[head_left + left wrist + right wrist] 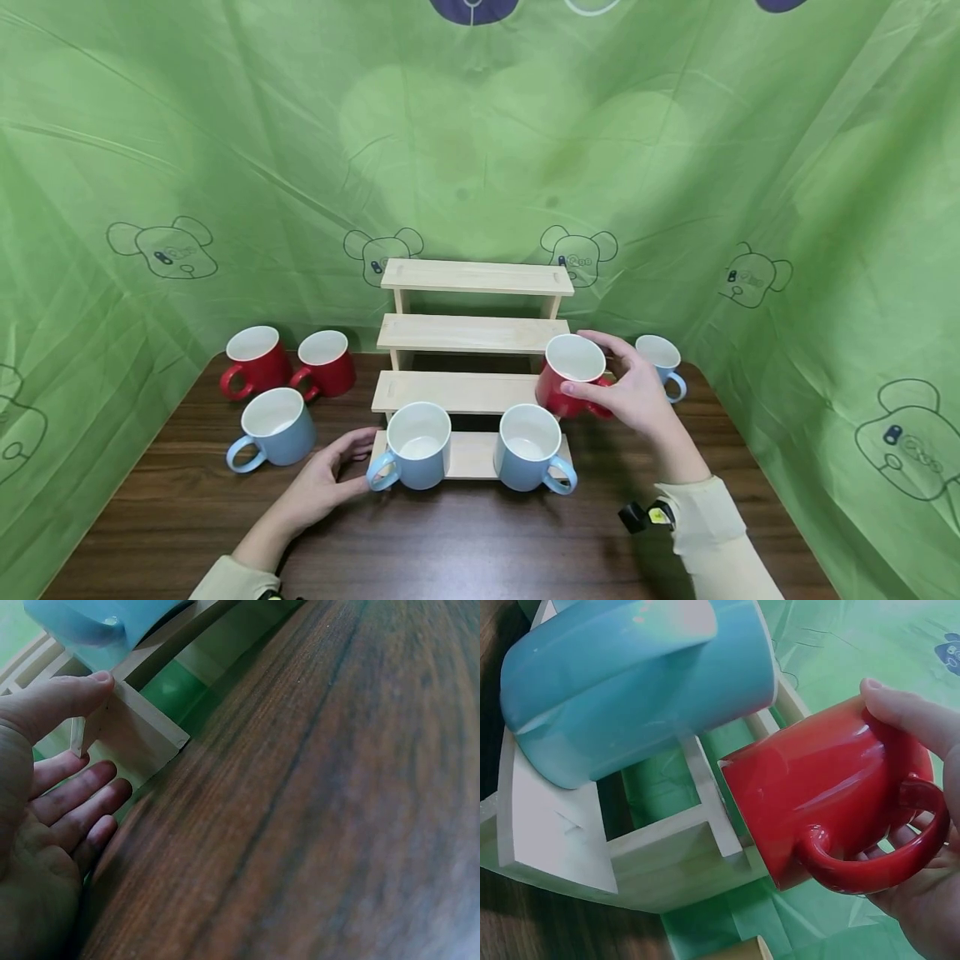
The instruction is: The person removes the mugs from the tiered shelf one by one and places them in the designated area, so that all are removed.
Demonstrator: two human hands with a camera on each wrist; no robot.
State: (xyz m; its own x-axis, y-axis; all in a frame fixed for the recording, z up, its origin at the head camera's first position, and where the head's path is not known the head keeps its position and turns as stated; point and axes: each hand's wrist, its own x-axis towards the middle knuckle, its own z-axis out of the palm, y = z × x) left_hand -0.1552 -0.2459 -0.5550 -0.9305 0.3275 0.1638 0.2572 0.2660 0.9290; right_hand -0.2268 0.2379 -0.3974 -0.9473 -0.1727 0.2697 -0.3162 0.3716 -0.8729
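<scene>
A: What is before us, and where is the held mug?

B: We look down on a stepped wooden rack [476, 333]; the held red mug [553, 393] is at the right end of the rack's second step from the bottom; whether its base touches the wood, we cannot tell.

A: How do the hands lie?

B: The right hand [633, 396] grips the mug from the rack's right side, thumb in front and fingers behind, perhaps to keep it level; the left hand [322, 483] has its thumb on the left end of the rack's lowest step, fingers loosely spread, gripping no mug; we judge that it steadies the wood.

A: Which way does the red mug point?

B: Its mouth faces up; its long axis looks near upright; its handle juts outward past the rack's right end; on the rack's lowest step we find a left blue mug [423, 467] and a right blue mug [521, 467], handles also turned outward, perhaps for easy reach.
</scene>
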